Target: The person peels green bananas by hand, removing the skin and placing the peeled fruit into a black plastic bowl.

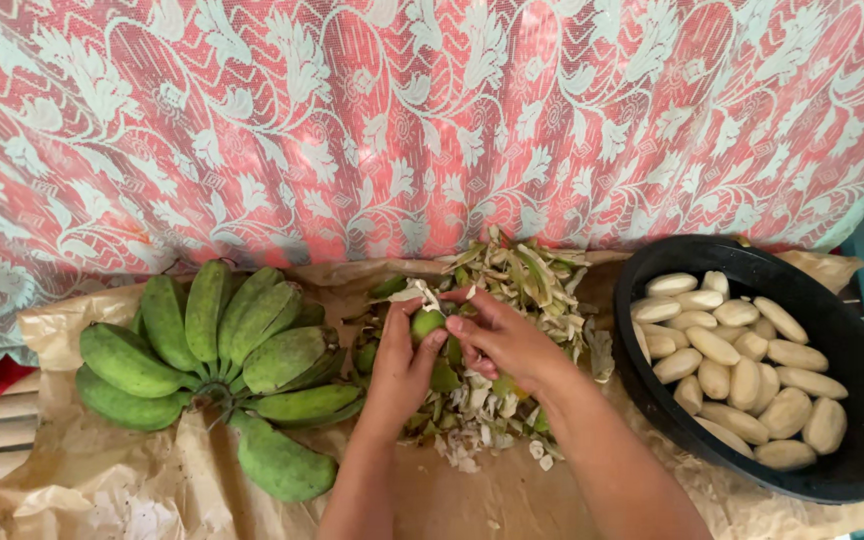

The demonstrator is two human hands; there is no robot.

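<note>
While both hands meet over the heap of green peelings (512,290), the left hand (402,365) is closed around a small green banana (427,323), thumb and fingers wrapped about its lower part so that only the rounded top shows. Fingers of the right hand (502,340) are curled and pressed against the right side of that same banana; whether they pinch a strip of peel or a tool cannot be told, since the palm hides it. That banana sits at the near-left edge of the peelings heap, directly above the pale scraps that spill toward the person. Left of the heap lies a bunch of unpeeled green bananas (222,370), fanned out from one stem and well apart from the hands. Right of the heap stands a black round basin (852,470) holding many pale peeled bananas (742,370). Heap, bunch and basin all rest on crumpled brown paper (82,470). Behind the heap hangs a red cloth with a pale leaf pattern (352,120).
</note>
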